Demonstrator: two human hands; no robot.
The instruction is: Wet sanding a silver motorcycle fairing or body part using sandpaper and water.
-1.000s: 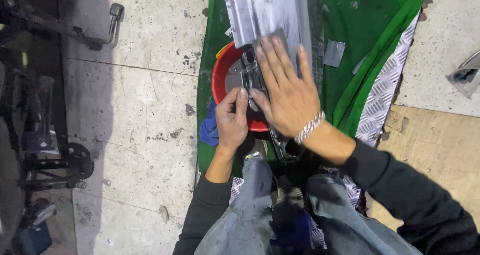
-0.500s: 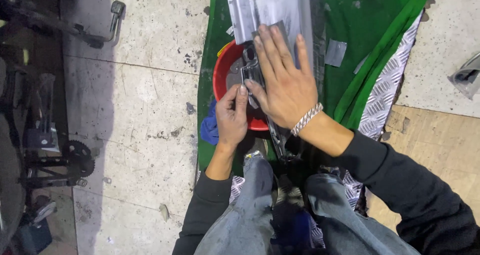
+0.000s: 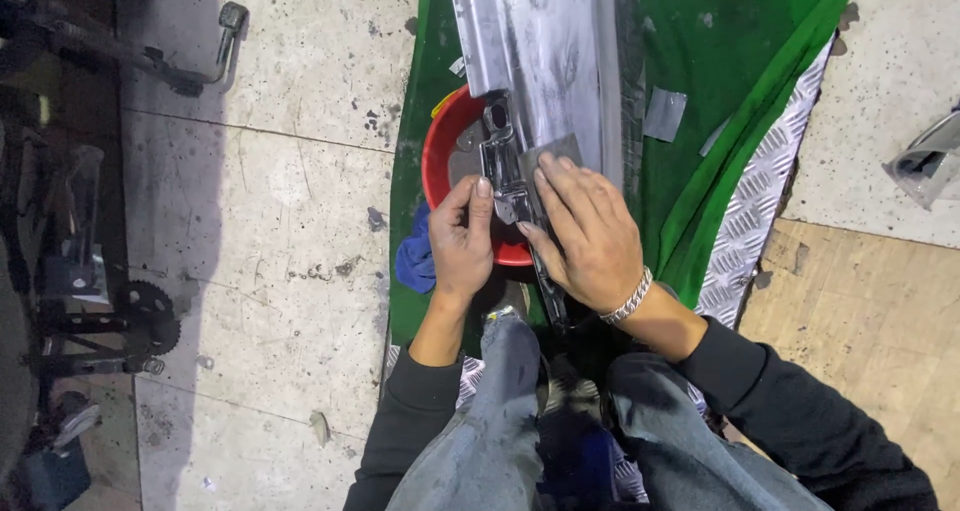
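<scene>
A long grey metal panel (image 3: 545, 56) lies over a red bowl (image 3: 442, 156) on a green sheet (image 3: 730, 81). My left hand (image 3: 462, 246) grips the panel's near left edge by a bracket (image 3: 500, 166), thumb and fingers closed on the metal. Flat on the panel's near end rests my right hand (image 3: 585, 233), pressing a small dark rectangular pad (image 3: 553, 153) under its fingertips. A silver bracelet (image 3: 628, 298) is on the right wrist.
A blue cloth (image 3: 415, 256) lies beside the bowl. Chequered metal plate (image 3: 750, 221) runs along the sheet's right edge. Motorcycle parts, a sprocket (image 3: 150, 316) and a footpeg (image 3: 225, 41), stand at left on the concrete floor. A metal piece (image 3: 925, 161) lies far right.
My right hand has slid back toward me along the panel, uncovering the bracket and more grey metal. The left hand has stayed at the panel's edge.
</scene>
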